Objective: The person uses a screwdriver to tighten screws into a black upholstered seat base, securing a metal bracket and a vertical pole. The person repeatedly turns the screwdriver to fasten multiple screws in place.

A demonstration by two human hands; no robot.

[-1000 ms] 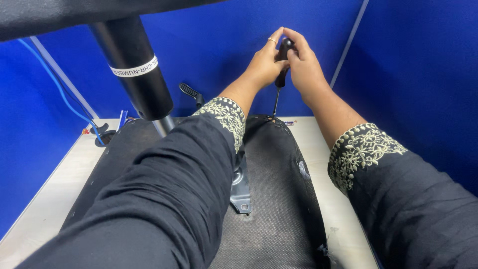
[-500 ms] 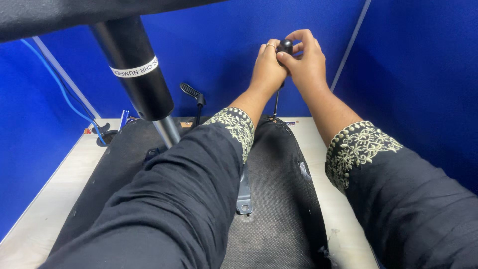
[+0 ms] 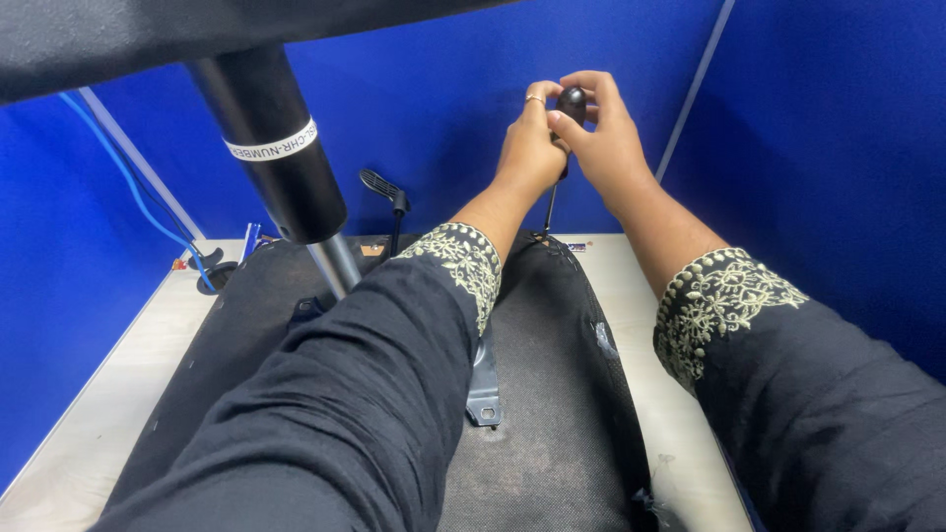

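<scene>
- Since the earlier frame both hands have shifted a little: the black knob (image 3: 573, 99) now shows more plainly between the fingers.
- The thin rod (image 3: 552, 202) under the knob is partly hidden behind the left hand (image 3: 530, 148); its lower end is lost at the black mat (image 3: 552, 394) on the worktop (image 3: 89, 433).
- The left hand's grip is pressed around the knob's left side; the right hand (image 3: 606, 138) pinches it from the right, fingertips curled over the top.
</scene>
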